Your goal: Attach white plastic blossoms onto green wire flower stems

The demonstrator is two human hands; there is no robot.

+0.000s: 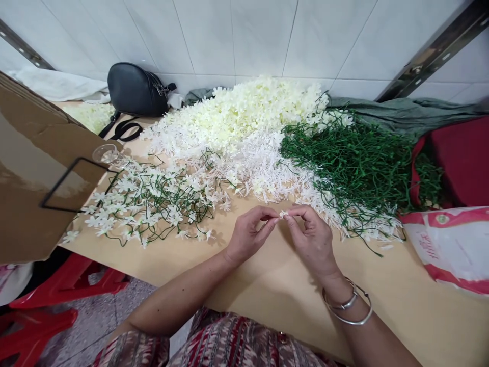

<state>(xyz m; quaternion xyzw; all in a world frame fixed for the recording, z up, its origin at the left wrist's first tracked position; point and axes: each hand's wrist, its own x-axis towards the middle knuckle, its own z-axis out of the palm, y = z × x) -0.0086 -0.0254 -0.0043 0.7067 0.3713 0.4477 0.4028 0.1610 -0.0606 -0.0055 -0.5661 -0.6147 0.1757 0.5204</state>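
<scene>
Between my two hands, above the near part of the table, is a small white artificial flower [283,214]. My left hand [252,232] pinches it from the left with thumb and fingertips. From the other side my right hand [311,237], with bangles on its wrist, pinches it too. Just beyond lie white thread-like flower pieces [263,168] in a spread heap. Behind them rises a pile of cream-white petals [260,109]. Green plastic stems [359,158] are heaped to the right. Off to the left, white flowers on green stems [160,199] lie loosely tangled.
A cardboard box [38,168] with a black wire frame [61,209] stands at the left. By the tiled wall sits a black bag [137,89]. A red-and-white plastic packet [454,247] and a dark red bag [462,158] are at the right. Red stools [72,280] stand below the table.
</scene>
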